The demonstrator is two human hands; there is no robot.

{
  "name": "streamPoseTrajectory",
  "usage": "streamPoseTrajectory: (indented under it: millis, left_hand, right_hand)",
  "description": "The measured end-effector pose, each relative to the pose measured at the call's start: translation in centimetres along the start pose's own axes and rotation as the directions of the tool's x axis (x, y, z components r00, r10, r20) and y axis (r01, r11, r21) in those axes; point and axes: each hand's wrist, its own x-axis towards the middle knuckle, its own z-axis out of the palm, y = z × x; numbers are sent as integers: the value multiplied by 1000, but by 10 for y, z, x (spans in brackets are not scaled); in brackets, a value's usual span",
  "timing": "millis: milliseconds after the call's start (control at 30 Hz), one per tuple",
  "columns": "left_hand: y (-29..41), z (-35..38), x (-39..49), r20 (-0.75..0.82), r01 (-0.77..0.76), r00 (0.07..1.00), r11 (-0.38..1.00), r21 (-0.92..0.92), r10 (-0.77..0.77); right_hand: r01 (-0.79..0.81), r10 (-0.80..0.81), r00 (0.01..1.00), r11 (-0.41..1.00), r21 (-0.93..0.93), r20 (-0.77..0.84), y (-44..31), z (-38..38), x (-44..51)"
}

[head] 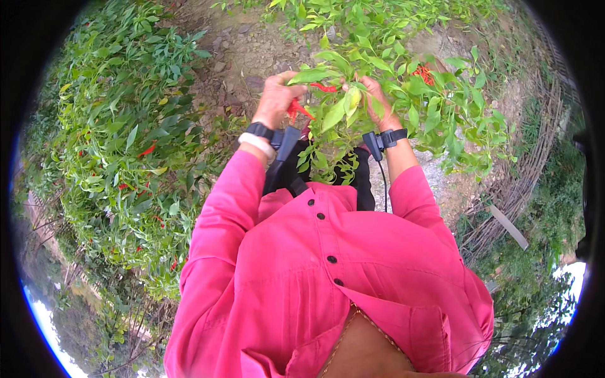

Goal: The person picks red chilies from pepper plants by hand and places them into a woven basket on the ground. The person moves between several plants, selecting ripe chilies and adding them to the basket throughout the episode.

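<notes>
Several red chili peppers (294,111) are held in my left hand (279,97), their tips poking out below the palm. Just past its thumb and fingers, another red chili pepper (324,88) lies level among the leaves; whether the fingertips touch it I cannot tell. My right hand (376,97) is at the top of the same leafy pepper plant (336,111), its fingers closed around a stem and partly hidden by leaves. Both wrists wear black straps with dark devices.
A heap of red chili peppers (424,74) shows behind leaves at the right. Dense pepper plants (127,123) with red fruit fill the left side. Bare soil (231,56) runs between the rows. Bundled dry sticks (524,184) and a flat board (508,227) lie at the right.
</notes>
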Motion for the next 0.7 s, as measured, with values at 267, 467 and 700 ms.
streamPoseTrajectory:
  millis: [267, 467, 700]
  left_hand:
    - [-25, 64, 26, 202, -66, 971, 953, -295, 129]
    - [-37, 45, 30, 194, -174, 956, 959, -224, 219]
    - [-39, 0, 37, 257, -252, 949, 933, 256, 186]
  right_hand:
    - [21, -19, 1000, 990, -140, 16, -11, 5, 1]
    - [-137, 161, 987, 898, -418, 23, -42, 16, 8]
    - [193, -42, 946, 869, -455, 321, -41, 28, 38]
